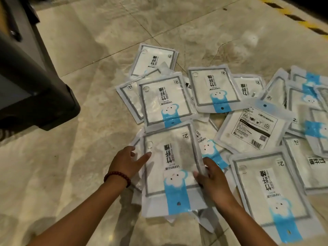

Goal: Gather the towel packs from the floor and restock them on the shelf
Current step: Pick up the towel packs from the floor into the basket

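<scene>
Several white towel packs with blue strips lie scattered on the marble floor point(88, 157). A stack of packs point(170, 167) sits between my hands, its top pack face up. My left hand point(126, 161), with a red bead bracelet on the wrist, grips the stack's left edge, thumb on top. My right hand point(212, 176) grips its right edge, thumb over the top pack. More packs spread to the right, among them a large one point(271, 189) near my right arm and one lying back side up point(252, 128).
A dark shelf base point(35, 86) juts in from the upper left. Yellow-black hazard tape point(301, 20) runs across the top right corner. Bare floor stretches to the left of the packs and beyond them.
</scene>
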Demonstrator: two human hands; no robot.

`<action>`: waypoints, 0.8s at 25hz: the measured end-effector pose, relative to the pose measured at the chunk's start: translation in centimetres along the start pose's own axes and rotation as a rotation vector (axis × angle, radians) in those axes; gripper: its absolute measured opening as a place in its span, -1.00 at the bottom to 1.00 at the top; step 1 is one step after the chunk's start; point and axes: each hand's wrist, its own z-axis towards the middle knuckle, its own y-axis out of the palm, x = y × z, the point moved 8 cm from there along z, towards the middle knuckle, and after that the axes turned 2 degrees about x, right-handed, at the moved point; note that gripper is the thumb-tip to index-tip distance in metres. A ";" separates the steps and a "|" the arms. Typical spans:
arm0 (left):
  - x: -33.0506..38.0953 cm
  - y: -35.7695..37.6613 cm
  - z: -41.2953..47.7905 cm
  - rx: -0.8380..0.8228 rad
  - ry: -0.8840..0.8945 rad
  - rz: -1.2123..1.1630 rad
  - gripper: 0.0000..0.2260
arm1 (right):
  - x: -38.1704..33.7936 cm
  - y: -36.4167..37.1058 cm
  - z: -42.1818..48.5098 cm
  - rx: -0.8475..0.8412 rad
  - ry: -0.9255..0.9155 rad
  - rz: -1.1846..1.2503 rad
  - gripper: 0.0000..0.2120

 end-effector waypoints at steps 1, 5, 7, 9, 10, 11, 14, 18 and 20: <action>-0.3 0.0 -0.5 -0.025 -0.029 -0.026 -0.36 | -0.2 0.0 -1.1 0.003 -0.030 0.033 -0.48; -0.7 0.2 -2.1 -0.108 -0.143 -0.468 -0.56 | -2.6 0.7 -3.7 -0.033 -0.126 0.184 -0.75; -0.8 0.1 -2.2 -0.139 -0.234 -0.768 -0.66 | -4.4 1.5 -2.8 -0.049 -0.151 0.239 -0.78; -0.9 -0.8 -1.6 -0.123 -0.243 -0.907 -0.71 | -6.0 2.8 -0.9 -0.072 -0.180 0.215 -0.82; -0.9 -1.5 -1.2 -0.095 -0.230 -0.931 -0.73 | -6.5 3.6 0.1 -0.090 -0.192 0.166 -0.87; -1.1 -2.3 -0.6 -0.055 -0.216 -0.944 -0.75 | -7.1 4.6 1.1 -0.117 -0.203 0.115 -0.90; -1.7 -4.6 1.1 0.059 -0.180 -0.971 -0.78 | -9.2 6.0 4.4 -0.062 -0.279 -0.036 -0.88; -3.9 -7.0 2.9 0.154 -0.171 -0.921 -0.71 | -12.4 3.6 10.7 0.290 -0.365 -0.271 -0.61; -5.3 -7.9 3.4 0.182 -0.181 -0.928 -0.71 | -12.8 3.0 13.8 0.348 -0.326 -0.548 -0.46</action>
